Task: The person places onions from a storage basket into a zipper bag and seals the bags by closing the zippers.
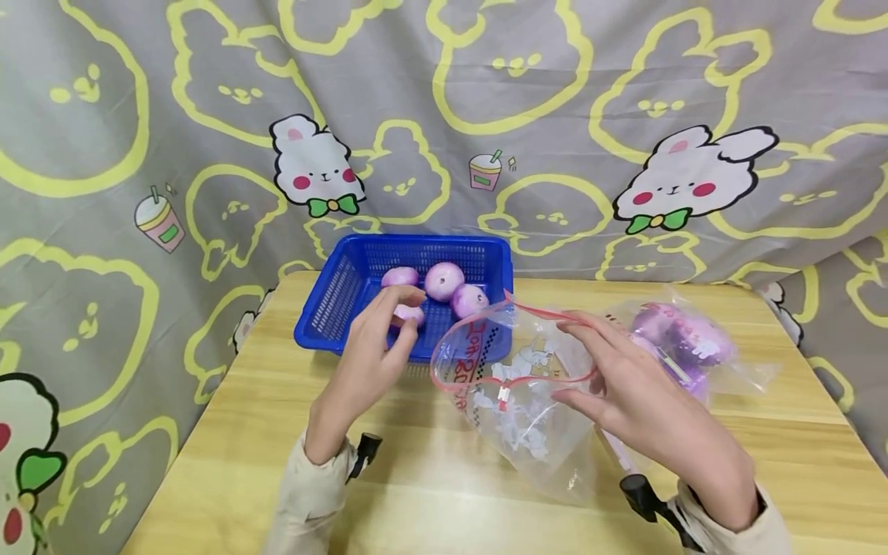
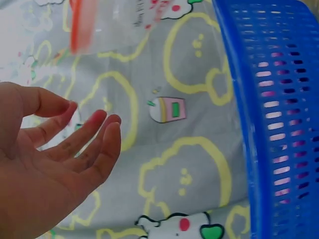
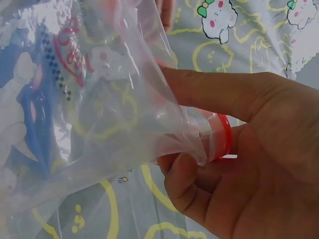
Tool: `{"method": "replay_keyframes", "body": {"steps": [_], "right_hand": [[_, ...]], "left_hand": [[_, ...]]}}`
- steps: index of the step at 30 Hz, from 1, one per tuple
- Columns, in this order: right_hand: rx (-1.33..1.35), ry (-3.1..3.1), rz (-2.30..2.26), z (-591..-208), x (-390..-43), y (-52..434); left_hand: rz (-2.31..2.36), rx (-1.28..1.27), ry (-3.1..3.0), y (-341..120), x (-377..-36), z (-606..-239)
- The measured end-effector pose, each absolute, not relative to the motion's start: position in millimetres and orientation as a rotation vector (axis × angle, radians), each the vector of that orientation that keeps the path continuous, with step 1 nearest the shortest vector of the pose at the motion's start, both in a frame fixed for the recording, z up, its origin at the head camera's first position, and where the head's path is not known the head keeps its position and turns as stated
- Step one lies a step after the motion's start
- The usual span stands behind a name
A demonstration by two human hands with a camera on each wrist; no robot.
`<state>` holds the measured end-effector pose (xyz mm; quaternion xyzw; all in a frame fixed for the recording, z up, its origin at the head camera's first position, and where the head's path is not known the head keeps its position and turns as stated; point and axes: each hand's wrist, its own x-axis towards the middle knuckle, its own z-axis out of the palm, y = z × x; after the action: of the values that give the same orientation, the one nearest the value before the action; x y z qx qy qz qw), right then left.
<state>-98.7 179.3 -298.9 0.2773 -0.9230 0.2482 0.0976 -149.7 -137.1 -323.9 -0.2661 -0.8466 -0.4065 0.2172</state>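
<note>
A blue plastic basket (image 1: 338, 297) at the table's back holds several purple-white onions (image 1: 444, 280). My left hand (image 1: 408, 311) reaches over its front rim with fingers relaxed beside a small pink onion (image 1: 412, 315). In the left wrist view that hand (image 2: 75, 144) is empty, next to the basket wall (image 2: 269, 124). My right hand (image 1: 579, 361) holds a clear zip bag (image 1: 516, 408) with a red rim, its mouth gaping toward the basket. The right wrist view shows thumb and fingers (image 3: 199, 144) pinching the bag's (image 3: 89, 99) rim.
A second clear bag (image 1: 683, 339) filled with purple onions lies on the wooden table (image 1: 444, 509) behind my right hand. A grey cloth (image 1: 486, 100) printed with yellow rabbits hangs behind and around the table. Black wrist mounts (image 1: 641, 493) sit by both sleeves.
</note>
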Motion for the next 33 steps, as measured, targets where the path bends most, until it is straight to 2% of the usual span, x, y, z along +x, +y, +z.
{"method": "replay_keyframes", "body": {"steps": [18,33], "right_hand": [[0.783,-2.758,0.751,-301.4,-101.9,187.2],[0.753,-2.804,0.79,-304.4,-102.0,182.4]], "left_hand": [[-0.78,-0.479,-2.67,-146.1,-219.2,-374.3],[-0.728,-0.383,-2.721,-165.8,-232.2,-403.0]]}}
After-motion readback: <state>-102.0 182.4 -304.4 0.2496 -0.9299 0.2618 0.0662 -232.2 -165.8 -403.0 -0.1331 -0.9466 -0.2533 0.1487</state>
